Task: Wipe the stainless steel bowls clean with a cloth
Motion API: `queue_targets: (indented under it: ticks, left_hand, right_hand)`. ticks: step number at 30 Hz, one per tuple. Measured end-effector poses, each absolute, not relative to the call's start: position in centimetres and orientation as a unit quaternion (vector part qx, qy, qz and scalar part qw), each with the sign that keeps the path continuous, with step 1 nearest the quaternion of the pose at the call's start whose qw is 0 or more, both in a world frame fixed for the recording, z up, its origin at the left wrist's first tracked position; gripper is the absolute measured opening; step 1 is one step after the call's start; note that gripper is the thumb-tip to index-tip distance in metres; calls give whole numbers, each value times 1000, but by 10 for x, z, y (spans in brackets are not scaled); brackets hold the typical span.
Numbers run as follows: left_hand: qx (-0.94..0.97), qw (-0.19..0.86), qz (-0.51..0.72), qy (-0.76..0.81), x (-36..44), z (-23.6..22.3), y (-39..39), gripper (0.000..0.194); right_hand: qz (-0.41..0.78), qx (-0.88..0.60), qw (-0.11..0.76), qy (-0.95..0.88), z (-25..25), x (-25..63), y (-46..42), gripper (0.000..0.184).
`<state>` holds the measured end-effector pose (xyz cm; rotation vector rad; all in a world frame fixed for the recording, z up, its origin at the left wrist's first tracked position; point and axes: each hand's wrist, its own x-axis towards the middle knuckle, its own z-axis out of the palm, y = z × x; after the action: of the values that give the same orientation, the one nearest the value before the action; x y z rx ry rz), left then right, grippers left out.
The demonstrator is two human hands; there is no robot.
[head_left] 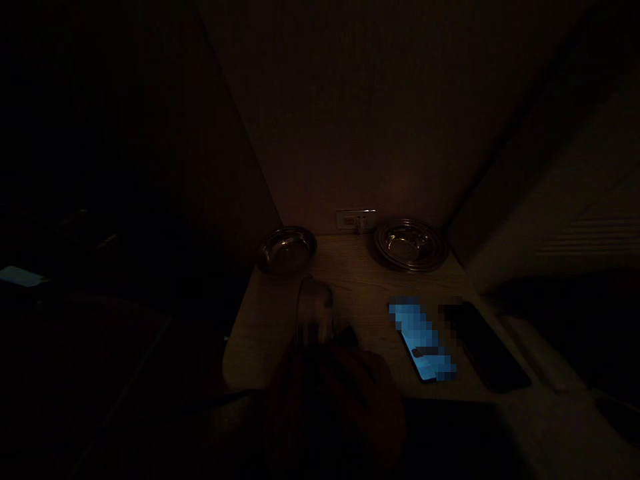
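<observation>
In very dim light, both my hands are close together at the table's front edge. A shiny, rounded, cup-like thing (pixel 315 310) rises from between them, its surface faintly reflecting; its exact kind is hard to make out. My left hand (pixel 286 407) is a dark shape closed at its lower left side. My right hand (pixel 367 403) is closed from the right, fingers bent toward the thing's base. A small dark blurred shape (pixel 349 335) shows just above the right fingers. Shadow hides most of the fingertips. A dark cord (pixel 220 401) runs leftward from near my left hand.
The small wooden table (pixel 260 333) bears a metal bowl (pixel 287 251) at back left and stacked metal dishes (pixel 410 245) at back right. A lit phone (pixel 423 340) and a dark phone-like slab (pixel 493 350) lie to the right. A wall socket (pixel 355 219) is behind.
</observation>
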<state>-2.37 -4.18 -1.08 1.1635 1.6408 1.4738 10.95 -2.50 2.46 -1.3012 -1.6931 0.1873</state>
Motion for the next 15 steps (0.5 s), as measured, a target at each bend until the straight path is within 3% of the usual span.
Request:
queue_targets:
  ticks: [7, 15]
  left_hand:
    - [465, 334, 535, 622, -19, -8, -38, 41]
    - [489, 374, 514, 598, -11, 16, -27, 33]
  right_hand:
    - [-58, -451, 427, -782, 40, 121, -12, 28]
    - [-51, -458, 383, -800, 64, 119, 12, 28]
